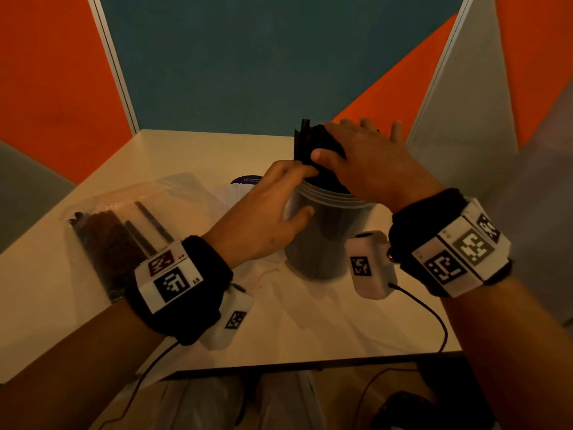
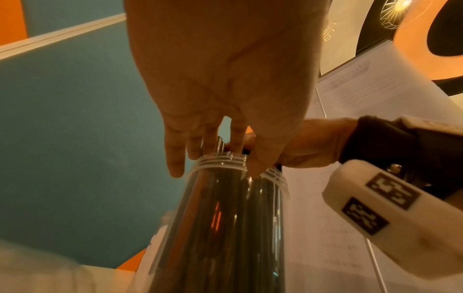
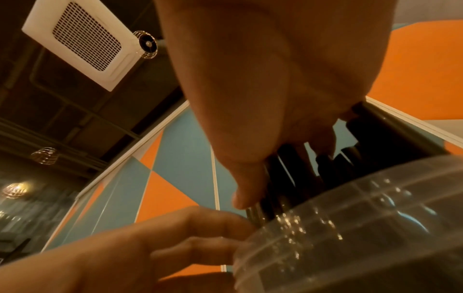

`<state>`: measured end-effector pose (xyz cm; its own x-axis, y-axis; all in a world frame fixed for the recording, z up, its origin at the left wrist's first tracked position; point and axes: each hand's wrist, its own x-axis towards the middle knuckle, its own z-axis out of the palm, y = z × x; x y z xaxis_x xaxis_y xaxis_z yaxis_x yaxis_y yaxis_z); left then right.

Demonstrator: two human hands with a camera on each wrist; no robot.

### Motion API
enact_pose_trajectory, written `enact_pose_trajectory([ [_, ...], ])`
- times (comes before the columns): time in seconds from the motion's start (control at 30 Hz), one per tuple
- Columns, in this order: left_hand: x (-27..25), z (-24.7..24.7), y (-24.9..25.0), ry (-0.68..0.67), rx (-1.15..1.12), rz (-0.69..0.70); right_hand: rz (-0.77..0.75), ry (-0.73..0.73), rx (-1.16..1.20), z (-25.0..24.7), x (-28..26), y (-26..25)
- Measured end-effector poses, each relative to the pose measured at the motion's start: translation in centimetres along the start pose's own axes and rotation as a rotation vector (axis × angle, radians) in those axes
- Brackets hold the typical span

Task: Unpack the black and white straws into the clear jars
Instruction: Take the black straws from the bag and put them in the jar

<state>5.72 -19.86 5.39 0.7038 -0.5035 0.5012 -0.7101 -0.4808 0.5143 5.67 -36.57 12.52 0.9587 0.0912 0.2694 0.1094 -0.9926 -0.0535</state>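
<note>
A clear jar (image 1: 322, 234) stands mid-table, packed with black straws (image 1: 305, 144) that stick up well above its rim. My right hand (image 1: 347, 141) lies flat on the straw tops with its fingers stretched out and its thumb against the near side of the bundle. My left hand (image 1: 291, 187) rests against the jar's left rim, fingertips touching the straws and thumb on the jar wall. In the left wrist view the straight fingers (image 2: 175, 164) straddle the ribbed jar neck (image 2: 220, 160). From the right wrist camera, the thumb (image 3: 240, 190) runs down beside the straws (image 3: 363, 142).
A clear plastic bag (image 1: 105, 243) holding dark straws lies at the left, with two loose black straws (image 1: 152, 221) beside it. Crumpled white wrapping (image 1: 279, 293) lies under and around the jar. Partition walls close the back and sides. The table's front edge (image 1: 310, 364) is near me.
</note>
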Motion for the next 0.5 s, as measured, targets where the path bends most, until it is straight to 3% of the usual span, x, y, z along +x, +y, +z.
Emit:
enact_pose_trajectory([
  [0.13,-1.2,-1.6,-0.8,-0.010,0.064,-0.053,-0.042,-0.043,-0.107,-0.2,-0.2,-0.4],
  [0.23,-2.6,-3.4,-1.7,-0.092,0.218,-0.094,-0.038,-0.062,-0.063,-1.0,-0.3,-1.2],
  [0.3,-3.7,-4.8,-2.1,-0.208,0.348,-0.184,-0.097,0.020,0.047,-1.5,-1.1,-2.6],
  [0.4,-5.8,-7.0,-3.1,-0.487,0.528,-0.370,-0.265,0.173,0.290,-1.9,-4.0,-6.2],
  [0.43,-6.5,-7.7,-3.4,-0.550,0.557,-0.409,-0.311,0.149,0.351,-2.0,-5.0,-7.5],
  [0.5,-7.7,-9.0,-4.3,-0.562,0.560,-0.455,-0.390,-0.077,0.416,-1.3,-6.9,-10.2],
])
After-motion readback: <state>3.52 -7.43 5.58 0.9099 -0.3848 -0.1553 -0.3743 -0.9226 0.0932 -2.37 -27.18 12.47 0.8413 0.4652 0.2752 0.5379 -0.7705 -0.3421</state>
